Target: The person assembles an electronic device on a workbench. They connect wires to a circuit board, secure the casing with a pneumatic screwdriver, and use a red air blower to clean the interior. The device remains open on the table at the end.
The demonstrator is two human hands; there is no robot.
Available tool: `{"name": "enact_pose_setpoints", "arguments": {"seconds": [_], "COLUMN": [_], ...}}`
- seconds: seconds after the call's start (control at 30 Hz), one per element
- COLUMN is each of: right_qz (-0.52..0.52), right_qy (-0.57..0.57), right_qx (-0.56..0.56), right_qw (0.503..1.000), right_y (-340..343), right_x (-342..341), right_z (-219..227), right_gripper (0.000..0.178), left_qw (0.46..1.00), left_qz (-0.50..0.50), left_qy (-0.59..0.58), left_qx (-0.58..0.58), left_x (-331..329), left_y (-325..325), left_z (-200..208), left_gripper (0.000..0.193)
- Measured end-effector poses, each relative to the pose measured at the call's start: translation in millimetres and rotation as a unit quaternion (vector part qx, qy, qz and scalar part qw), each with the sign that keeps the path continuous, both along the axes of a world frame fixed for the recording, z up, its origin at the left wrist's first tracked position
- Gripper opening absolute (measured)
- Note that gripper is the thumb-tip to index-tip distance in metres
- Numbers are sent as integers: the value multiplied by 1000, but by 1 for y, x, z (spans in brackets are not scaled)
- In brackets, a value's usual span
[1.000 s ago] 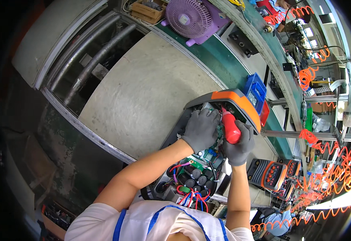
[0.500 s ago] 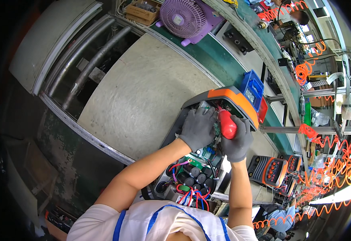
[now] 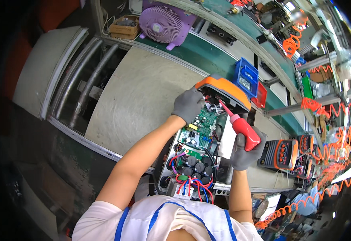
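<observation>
A red squeeze bottle (image 3: 245, 130) with a long thin nozzle is gripped in my gloved right hand (image 3: 244, 154). Its nozzle slants up and left, the tip close to the inner side of an orange and black front panel (image 3: 227, 88). My gloved left hand (image 3: 188, 106) is at the panel's left end, fingers closed around its edge beside some wires; the fingertips are partly hidden. Between my arms lies an opened electrical unit, with a green circuit board (image 3: 205, 122), black cylindrical capacitors (image 3: 191, 161) and red and blue wires (image 3: 197, 186) near my body.
A grey board (image 3: 139, 92) lies on the bench at left, beside metal rollers (image 3: 91, 84). Beyond the bench stand a purple fan (image 3: 161, 25), a cardboard box (image 3: 124, 27), and blue (image 3: 245, 78) and red bins (image 3: 260, 96). Orange-trimmed units (image 3: 279, 154) sit at right.
My right hand has drawn the bottle back toward the right, out from over the unit. My left hand has moved off the board to the panel's left end. The view has shifted.
</observation>
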State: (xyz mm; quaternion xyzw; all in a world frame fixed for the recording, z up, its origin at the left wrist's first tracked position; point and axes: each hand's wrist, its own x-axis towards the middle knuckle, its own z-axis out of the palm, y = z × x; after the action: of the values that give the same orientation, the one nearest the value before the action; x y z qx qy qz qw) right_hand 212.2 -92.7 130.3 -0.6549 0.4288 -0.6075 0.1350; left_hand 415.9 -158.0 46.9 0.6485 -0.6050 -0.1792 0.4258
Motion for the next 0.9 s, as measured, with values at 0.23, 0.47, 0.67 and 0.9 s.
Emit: {"name": "enact_pose_setpoints", "arguments": {"seconds": [0.23,0.47,0.67,0.9], "right_qz": [-23,102,176,3], "right_qy": [-174,-479,-711,-655], "right_qx": [106,216,232,254], "right_qw": [979,845,640,711], "right_y": [9,12,15,30], "right_x": [-27,-72,-125,-179], "right_z": [0,-3,-37,-108], "right_gripper": [44,48,46,40], "left_qw": [986,1000,981,980], "left_qz": [0,-6,-35,-131], "left_qy": [153,-28,-134,-121], "left_qx": [65,-5,-136,-86], "left_x": [11,12,-21,-68], "left_y": [6,44,53,-29], "left_z": [2,43,98,120], "left_gripper": [22,21,24,31]}}
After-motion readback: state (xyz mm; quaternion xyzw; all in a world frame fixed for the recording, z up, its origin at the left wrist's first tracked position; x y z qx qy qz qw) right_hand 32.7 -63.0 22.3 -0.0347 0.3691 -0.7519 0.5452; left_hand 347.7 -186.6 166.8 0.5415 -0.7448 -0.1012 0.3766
